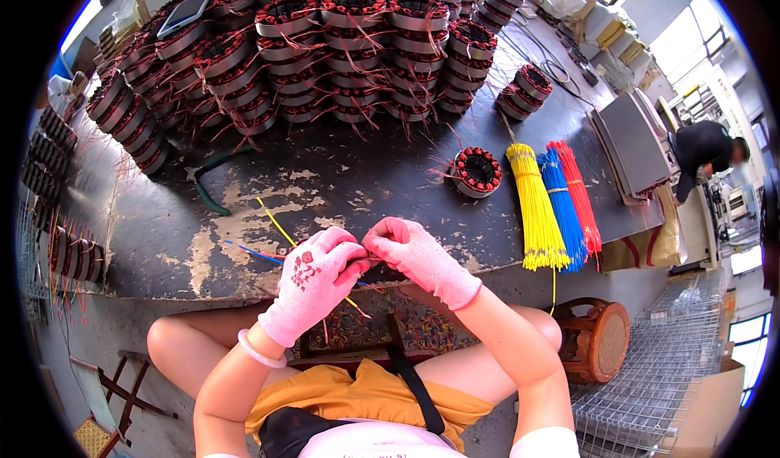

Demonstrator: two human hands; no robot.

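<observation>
My left hand (313,275), in a pink glove, is closed around a yellow wire (277,222) and a blue wire (253,252); a bit of red wire shows beside them. The wires' other ends poke out below the glove, over my lap. Against it, at the table's front edge, my right hand (418,259) in a matching glove is pinched. A thin strand seems to run between the fingertips, but what the right fingers hold is too small to make out. Beyond my right hand, a single wound motor stator (477,172) lies on the table.
Bundles of yellow wires (536,206), blue wires (561,208) and red wires (576,192) lie to the right. Stacked stators (349,60) fill the table's back. Green-handled pliers (205,188) lie at left. A wooden stool (597,340) stands right; a person (703,153) bends farther off.
</observation>
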